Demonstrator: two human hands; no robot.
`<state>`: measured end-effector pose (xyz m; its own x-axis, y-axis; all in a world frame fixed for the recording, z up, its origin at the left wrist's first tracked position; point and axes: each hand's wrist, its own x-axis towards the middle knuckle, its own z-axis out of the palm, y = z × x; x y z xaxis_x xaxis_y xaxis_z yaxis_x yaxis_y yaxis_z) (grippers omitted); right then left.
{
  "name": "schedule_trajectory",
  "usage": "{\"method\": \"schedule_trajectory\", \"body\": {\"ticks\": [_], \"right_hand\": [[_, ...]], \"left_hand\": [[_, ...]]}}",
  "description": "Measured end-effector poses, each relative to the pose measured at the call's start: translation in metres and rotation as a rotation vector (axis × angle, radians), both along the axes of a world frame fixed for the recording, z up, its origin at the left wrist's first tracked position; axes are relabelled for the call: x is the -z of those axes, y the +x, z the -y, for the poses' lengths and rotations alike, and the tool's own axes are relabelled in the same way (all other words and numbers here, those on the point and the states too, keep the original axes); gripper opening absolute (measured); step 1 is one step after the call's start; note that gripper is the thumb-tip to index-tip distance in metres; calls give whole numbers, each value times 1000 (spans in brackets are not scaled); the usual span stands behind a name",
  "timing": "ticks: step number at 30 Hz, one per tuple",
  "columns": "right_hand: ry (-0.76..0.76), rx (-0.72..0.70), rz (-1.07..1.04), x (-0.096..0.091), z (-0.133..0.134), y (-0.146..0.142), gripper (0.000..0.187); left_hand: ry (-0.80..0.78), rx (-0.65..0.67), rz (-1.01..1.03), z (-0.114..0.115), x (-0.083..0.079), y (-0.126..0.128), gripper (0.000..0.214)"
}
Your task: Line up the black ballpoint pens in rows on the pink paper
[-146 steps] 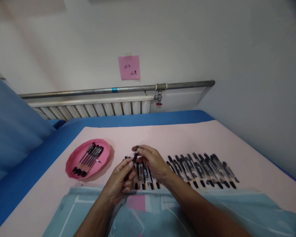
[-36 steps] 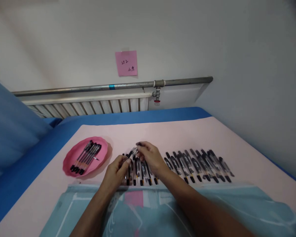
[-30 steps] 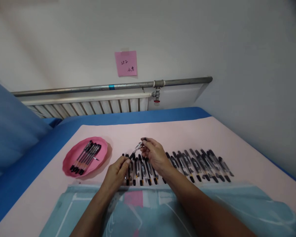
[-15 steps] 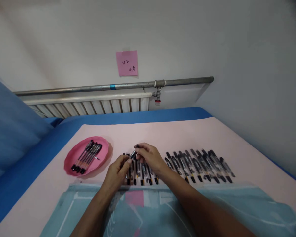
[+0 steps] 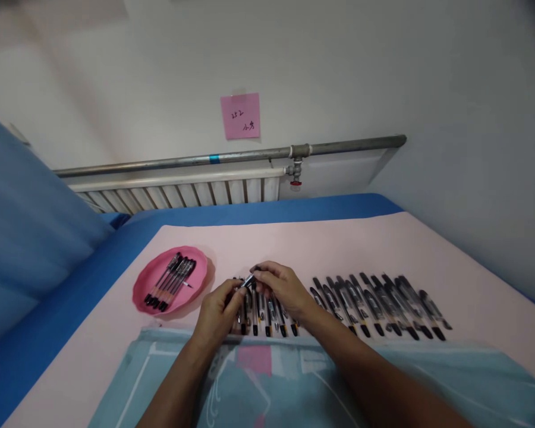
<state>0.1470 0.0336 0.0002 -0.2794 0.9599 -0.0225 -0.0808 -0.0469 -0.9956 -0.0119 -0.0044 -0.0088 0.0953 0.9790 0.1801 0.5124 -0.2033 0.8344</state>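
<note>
My left hand (image 5: 217,311) and my right hand (image 5: 282,288) meet over the pink table cover, both pinched on one black pen (image 5: 246,283). The left fingers grip its lower barrel, the right fingers its upper end. Under the hands lies a short row of pens (image 5: 265,312), partly hidden by my fingers. A longer row of black pens (image 5: 378,300) stretches to the right. To the left a pink plate (image 5: 148,284) holds several finished-looking black pens (image 5: 172,283) side by side.
A light blue patterned cloth (image 5: 294,386) covers the table's near edge. Blue bedding (image 5: 35,238) rises at the left. A radiator (image 5: 178,193) and a metal pipe (image 5: 232,157) run along the wall, with a pink sticky note (image 5: 241,116) above.
The hands pulled the pen's ends apart about a second ago, then brought them back together. The view has shifted slightly, so everything sits a little further right.
</note>
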Motion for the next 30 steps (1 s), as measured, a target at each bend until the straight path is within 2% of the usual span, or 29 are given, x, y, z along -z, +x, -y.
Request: {"method": "schedule_trajectory", "body": {"ticks": [8, 10, 13, 15, 17, 19, 23, 30], "right_hand": [[-14, 5, 7, -1, 1, -1, 15], [-16, 27, 10, -1, 1, -3, 18], [-32, 58, 6, 1, 2, -5, 27], [-46, 53, 13, 2, 2, -5, 26], [-54, 39, 34, 3, 3, -6, 22], [-55, 30, 63, 3, 3, -6, 18], [-58, 19, 86, 0, 7, -7, 14], [-59, 6, 96, -2, 9, -8, 11]], "left_hand": [[40, 0, -55, 0, -1, -1, 25], [57, -39, -92, -1, -5, -5, 26], [122, -226, -178, -6, -11, -21, 30], [162, -381, -285, -11, -15, -39, 32], [116, -500, -417, -18, -19, -58, 33], [2, -565, -536, -24, -20, -73, 35], [-194, -532, -711, -34, -18, -88, 36], [-276, -466, -748, -47, -6, -94, 27]]}}
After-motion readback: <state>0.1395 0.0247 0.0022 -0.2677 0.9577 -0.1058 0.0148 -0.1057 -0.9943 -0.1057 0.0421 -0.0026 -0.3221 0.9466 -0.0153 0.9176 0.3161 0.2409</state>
